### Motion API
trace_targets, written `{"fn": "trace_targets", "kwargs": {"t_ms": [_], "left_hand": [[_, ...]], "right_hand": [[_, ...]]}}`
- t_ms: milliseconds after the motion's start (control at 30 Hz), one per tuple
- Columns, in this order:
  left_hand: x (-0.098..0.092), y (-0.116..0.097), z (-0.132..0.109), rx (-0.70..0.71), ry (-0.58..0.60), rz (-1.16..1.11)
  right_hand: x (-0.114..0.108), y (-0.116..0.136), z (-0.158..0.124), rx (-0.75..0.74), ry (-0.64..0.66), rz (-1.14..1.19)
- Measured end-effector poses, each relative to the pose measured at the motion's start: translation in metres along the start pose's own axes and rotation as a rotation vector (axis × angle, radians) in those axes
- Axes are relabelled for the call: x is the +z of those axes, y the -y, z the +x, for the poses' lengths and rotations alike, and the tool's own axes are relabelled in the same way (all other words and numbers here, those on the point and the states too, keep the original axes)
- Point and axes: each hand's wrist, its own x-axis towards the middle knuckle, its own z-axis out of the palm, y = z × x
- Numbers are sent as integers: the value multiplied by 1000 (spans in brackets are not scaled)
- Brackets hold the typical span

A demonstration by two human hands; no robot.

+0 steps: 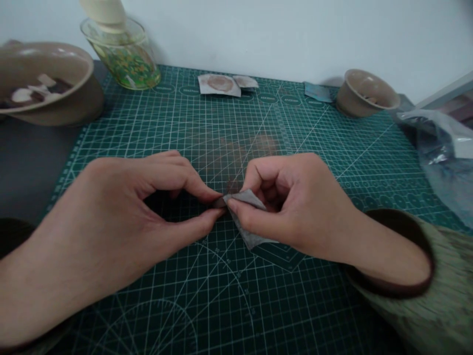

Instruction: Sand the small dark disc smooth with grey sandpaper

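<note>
Fingertips [211, 215] of your left hand [125, 212] pinch one corner of the small grey packet [252, 240], while your right hand [295, 202] clamps the rest, just above the cutting mat [221, 123]. It looks like you're mid-peel, and parting it calls for a firm, even pull.

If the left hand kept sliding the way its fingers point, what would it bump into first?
The left hand points sideways at the small grey paper it already pinches. Pushing straight on, it would likely bump the right hand, which pinches the same paper from the other side.
</note>
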Motion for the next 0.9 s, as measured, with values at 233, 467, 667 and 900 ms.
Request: {"fn": "trace_targets", "kwargs": {"t_ms": [233,467,667,900], "left_hand": [[-1,5,0,41,24,-7],[0,4,0,40,21,-1],[-1,3,0,18,16,-12],[0,1,0,0,5,8]], "right_hand": [[1,-1,2,-24,-56,-36],[1,-3,2,-3,-52,-18],[-1,-3,2,-13,-36,-25],[-1,-2,2,0,-18,-2]]}}
